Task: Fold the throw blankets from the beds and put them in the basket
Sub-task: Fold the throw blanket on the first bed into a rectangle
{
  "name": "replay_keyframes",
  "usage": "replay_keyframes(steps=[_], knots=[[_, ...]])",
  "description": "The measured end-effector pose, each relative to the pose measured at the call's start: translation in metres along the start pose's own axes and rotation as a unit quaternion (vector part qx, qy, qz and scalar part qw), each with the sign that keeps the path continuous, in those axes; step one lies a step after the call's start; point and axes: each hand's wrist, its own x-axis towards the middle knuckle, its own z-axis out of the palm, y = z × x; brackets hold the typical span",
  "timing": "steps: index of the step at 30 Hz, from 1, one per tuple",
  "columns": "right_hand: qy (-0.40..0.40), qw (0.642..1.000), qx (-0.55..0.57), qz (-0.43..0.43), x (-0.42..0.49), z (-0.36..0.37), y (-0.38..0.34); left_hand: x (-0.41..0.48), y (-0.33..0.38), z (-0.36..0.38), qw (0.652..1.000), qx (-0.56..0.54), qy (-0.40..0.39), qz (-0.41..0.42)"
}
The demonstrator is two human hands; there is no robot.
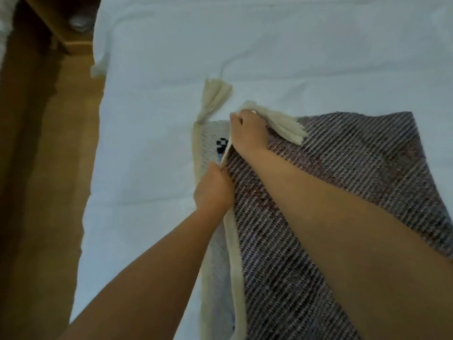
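A woven throw blanket (343, 173) with grey and white ribbing, a cream border and cream tassels lies partly folded on the white bed (269, 45). Its top layer is turned over a lighter layer with a small dark pattern. My right hand (248, 131) grips the top layer's corner by a tassel (286, 126). My left hand (214, 190) pinches the cream edge of the same layer lower down. A second tassel (213, 99) lies flat on the sheet at the lower layer's corner. No basket is in view.
The bed's left edge runs down the frame, with brown floor (44, 192) beside it. A wooden piece of furniture (58, 23) stands at the top left. A fold of white bedding (99, 67) hangs over the bed's edge.
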Motion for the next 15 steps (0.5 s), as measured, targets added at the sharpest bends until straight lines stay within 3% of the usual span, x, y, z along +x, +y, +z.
replay_keyframes(steps=[4, 8, 11, 15], knots=[[-0.043, 0.999, -0.03, -0.011, 0.007, 0.055, -0.039, 0.023, -0.037, -0.025, 1.0, -0.002, 0.003, -0.024], [-0.097, 0.993, -0.074, 0.007, 0.001, 0.095, -0.034, 0.031, -0.055, -0.022, 0.999, -0.025, -0.015, -0.019], [-0.112, 0.991, -0.07, 0.015, -0.005, 0.108, -0.028, 0.024, -0.06, -0.018, 0.998, -0.052, -0.032, -0.007], [-0.161, 0.976, -0.147, -0.014, -0.007, 0.106, -0.025, -0.003, -0.069, -0.012, 0.998, -0.004, -0.038, 0.041]])
